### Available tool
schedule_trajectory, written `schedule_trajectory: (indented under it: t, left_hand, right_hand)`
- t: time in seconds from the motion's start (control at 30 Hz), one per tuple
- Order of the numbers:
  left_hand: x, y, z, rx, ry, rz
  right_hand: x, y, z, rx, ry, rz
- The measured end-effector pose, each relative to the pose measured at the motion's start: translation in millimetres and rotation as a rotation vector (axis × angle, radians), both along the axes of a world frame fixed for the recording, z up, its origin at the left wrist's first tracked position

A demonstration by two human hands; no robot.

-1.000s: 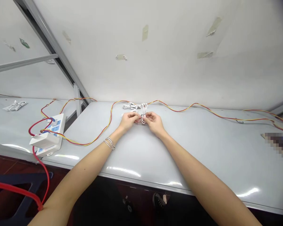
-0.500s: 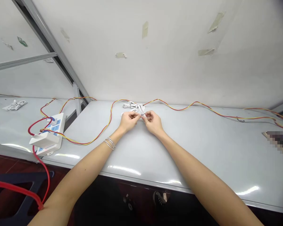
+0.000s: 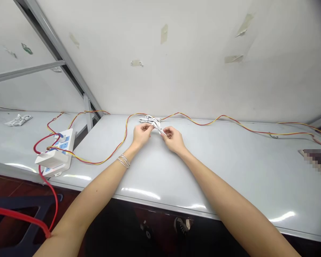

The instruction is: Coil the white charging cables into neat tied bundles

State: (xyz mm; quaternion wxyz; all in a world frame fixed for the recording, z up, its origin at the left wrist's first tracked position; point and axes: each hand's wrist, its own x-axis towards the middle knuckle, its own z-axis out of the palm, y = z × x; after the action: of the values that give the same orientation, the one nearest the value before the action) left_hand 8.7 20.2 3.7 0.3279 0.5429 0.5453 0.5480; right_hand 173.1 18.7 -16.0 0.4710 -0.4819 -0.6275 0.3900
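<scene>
A folded white cable point(image 3: 158, 126) slants between my two hands near the back of the grey table. Its near right end is pinched by my right hand point(image 3: 174, 139), thumb against fingers. My left hand point(image 3: 142, 135) has its fingertips closed together at the cable's left side; what lies between those tips is too small to make out. Just behind, a second coiled white cable point(image 3: 147, 119) rests on the table, partly overlapped by the first.
A red and yellow wire point(image 3: 124, 132) winds along the table's back edge. At left lie a white power strip point(image 3: 66, 148) with a plugged-in adapter point(image 3: 51, 159) and another white cable bundle point(image 3: 19, 120). A partly blurred object point(image 3: 318, 160) sits far right. A red cord point(image 3: 18, 213) crosses lower left.
My left hand has shifted left, away from my right hand. The folded cable now lies at more of a slant, and its middle is uncovered. My right hand has barely moved.
</scene>
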Motion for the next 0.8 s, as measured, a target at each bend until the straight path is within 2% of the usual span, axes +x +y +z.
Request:
schedule_trajectory:
  t: [0.13, 0.23, 0.37, 0.47, 0.57, 0.67, 0.8]
  left_hand:
    - [-0.6, 1.6, -1.5, -0.060, -0.029, 0.034]
    - [-0.8, 3.2, -4.2, -0.074, -0.042, 0.062]
    - [-5.5, 8.2, -8.7, -0.057, -0.007, 0.106]
    - [-11.1, 12.5, -11.7, -0.048, 0.005, 0.126]
    - [-13.0, 13.0, -13.4, -0.049, 0.075, 0.079]
    - [-9.4, 8.3, -12.8, -0.051, 0.226, -0.005]
    - [-4.4, 0.4, -9.0, 0.067, 0.474, -0.113]
  right_hand:
    - [2.2, 4.2, -4.6, -0.036, 0.087, 0.057]
    - [4.9, 5.8, -5.2, -0.085, 0.203, 0.153]
    - [10.0, 3.4, 1.6, -0.193, 0.251, 0.326]
    - [12.6, 0.7, 7.9, -0.264, 0.288, 0.386]
    - [13.8, 0.3, 10.2, -0.288, 0.346, 0.356]
    - [14.4, 3.4, 7.6, -0.282, 0.428, 0.256]
    - [13.7, 8.0, 2.4, -0.282, 0.539, 0.160]
